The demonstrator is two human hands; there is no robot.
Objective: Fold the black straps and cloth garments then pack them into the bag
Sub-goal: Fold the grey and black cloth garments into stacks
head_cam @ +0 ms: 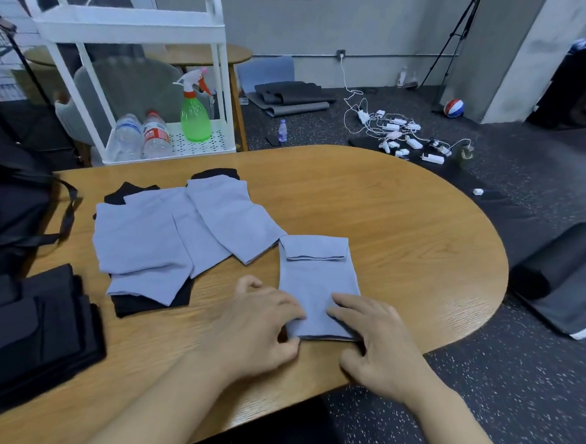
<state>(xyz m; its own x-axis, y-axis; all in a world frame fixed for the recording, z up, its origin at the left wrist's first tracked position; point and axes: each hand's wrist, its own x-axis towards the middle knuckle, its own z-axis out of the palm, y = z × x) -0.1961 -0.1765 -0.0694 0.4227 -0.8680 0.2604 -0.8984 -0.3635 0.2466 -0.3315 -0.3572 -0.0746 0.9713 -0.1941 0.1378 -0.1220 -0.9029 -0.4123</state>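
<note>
Step in hand: we are folding one light blue garment [317, 285], which lies lengthwise on the wooden surface [405, 211] just in front of us, its far end already turned over into a short flap.
Left hand [261, 326]: our grip pinches the garment's near left corner, fingers curled on top of the cloth and thumb at the edge.
Right hand [376, 343]: our fingers lie on the near right corner with the thumb low at the hem; we judge that it pinches the edge, though the thumb tip is hidden.
Other garments: a loose pile of blue and black pieces [181, 235] lies to the left of the one we hold, unfolded and overlapping.
Black straps: a folded black stack [35, 316] rests at the near left edge of the surface; we cannot tell straps from cloth in it.
Bag: the black bag [8, 201] sits at the far left, one strap trailing onto the surface, well apart from the garment.
Next move: we judge both corners must lift together and carry forward to meet the flap, kept level so the edges align.
Progress: early; nothing visibly packed.
</note>
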